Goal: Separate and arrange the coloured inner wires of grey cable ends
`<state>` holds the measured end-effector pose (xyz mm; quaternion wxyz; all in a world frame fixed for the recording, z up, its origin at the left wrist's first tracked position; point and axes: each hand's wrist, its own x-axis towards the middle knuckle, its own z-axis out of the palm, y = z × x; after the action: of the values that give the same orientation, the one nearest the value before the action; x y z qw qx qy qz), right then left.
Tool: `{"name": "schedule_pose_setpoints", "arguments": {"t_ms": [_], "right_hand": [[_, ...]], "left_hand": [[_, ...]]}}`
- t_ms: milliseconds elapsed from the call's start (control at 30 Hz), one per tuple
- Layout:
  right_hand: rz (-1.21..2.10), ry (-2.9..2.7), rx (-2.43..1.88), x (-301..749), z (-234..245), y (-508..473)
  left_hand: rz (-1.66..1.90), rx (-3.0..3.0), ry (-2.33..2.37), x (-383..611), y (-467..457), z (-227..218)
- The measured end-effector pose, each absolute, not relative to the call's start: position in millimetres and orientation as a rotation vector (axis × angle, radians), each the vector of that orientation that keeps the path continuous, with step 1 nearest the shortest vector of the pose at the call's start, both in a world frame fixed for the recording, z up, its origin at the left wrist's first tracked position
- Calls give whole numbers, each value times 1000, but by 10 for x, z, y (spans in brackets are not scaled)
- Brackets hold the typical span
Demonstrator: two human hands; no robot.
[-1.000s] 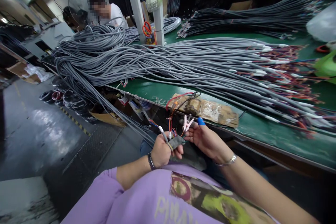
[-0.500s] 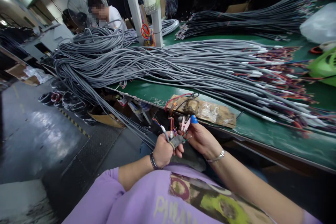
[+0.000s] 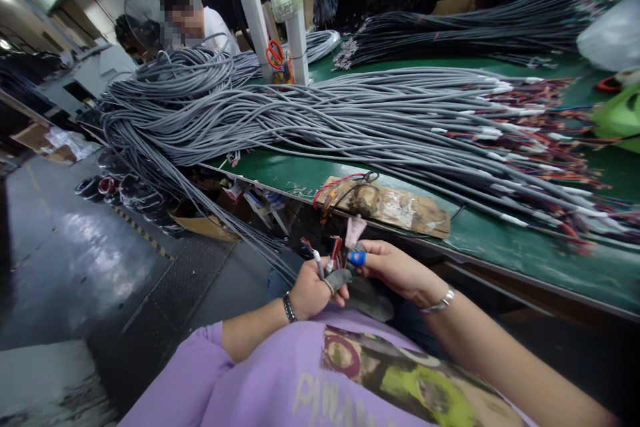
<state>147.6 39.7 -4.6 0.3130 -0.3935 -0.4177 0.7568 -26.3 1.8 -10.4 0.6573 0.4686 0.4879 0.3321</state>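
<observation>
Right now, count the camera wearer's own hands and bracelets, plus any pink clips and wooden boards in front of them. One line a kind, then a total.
Left hand and right hand: 2
Dark bracelet and silver bracelet: 2
Pink clip: 1
Wooden board: 1
Total: 6

The left fingers (image 3: pixel 341 295) hold grey cables (image 3: pixel 319 265) with white sleeves and coloured wires at their ends. The right fingers (image 3: pixel 376 249), one wrapped in blue, are beside them near a pink clip (image 3: pixel 355 229); their grip is unclear. A wooden board (image 3: pixel 433 217) lies on the green surface (image 3: pixel 300 177), before a long cable pile (image 3: pixel 300 113). Behind sits a person (image 3: pixel 216 28) in white.
</observation>
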Motion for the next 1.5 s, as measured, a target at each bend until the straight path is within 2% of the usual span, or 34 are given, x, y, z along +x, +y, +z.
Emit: {"name": "schedule_pose_setpoints", "arguments": {"t_ms": [200,333,500,733,900,1133,1500], "right_hand": [[1899,-1274,-1104,1418,-7,380],[1839,-1057,-1111,1508,-47,376],[1951,-979,-1105,1543,-121,272],[1679,-1132,-1137,1326,-94,210],[1736,-1138,-1130,1263,-90,268],[1689,-935,-1159,1297,-132,275],[1941,-670,-973,1411,-81,386]], "left_hand": [[510,1043,1002,-244,47,-87],[663,1004,1085,-263,57,-95],[889,965,1139,-277,70,-152],[869,1009,1109,-290,68,-201],[733,1058,1042,-321,49,-163],[964,894,1077,-300,55,-178],[1003,893,1073,-286,111,7]]}}
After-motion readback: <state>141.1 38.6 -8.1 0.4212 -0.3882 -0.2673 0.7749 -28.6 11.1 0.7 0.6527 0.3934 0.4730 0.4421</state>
